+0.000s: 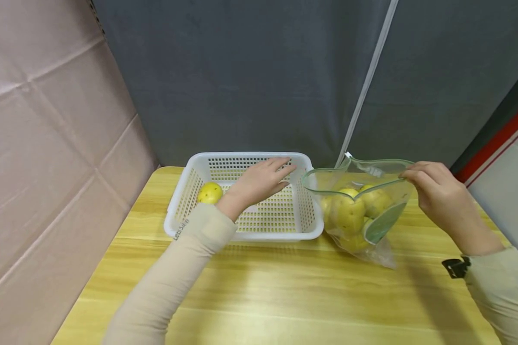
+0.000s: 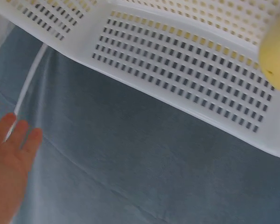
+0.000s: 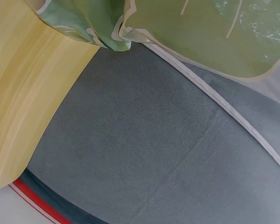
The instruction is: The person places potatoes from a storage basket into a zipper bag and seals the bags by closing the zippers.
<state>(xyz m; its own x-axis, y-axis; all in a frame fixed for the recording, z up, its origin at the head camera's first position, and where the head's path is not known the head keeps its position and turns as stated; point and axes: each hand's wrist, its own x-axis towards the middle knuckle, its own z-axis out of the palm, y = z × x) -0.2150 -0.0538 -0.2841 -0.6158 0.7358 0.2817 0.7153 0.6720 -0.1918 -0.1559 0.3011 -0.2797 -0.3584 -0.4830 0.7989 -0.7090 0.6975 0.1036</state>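
A white perforated plastic basket (image 1: 259, 236) stands on the table, with one yellow potato (image 1: 209, 192) at its left end. Above the basket is my left hand (image 1: 261, 179), its fingers extended and holding nothing. To the right, a clear zip bag (image 1: 382, 231) with a green label and green-edged mouth contains several potatoes (image 1: 349, 215). My right hand (image 1: 442, 199) pinches the right side of the bag's mouth, which gapes upward. In the right wrist view the bag's green printed part (image 3: 200, 37) shows, but the right hand does not.
The wooden table (image 1: 259, 297) has a dark grey curtain (image 1: 241, 81) behind it, crossed by a white cord (image 1: 371, 76). A pinkish cloth wall (image 1: 47, 167) rises on the left. At the right is a pale panel with a red stripe (image 1: 496, 143).
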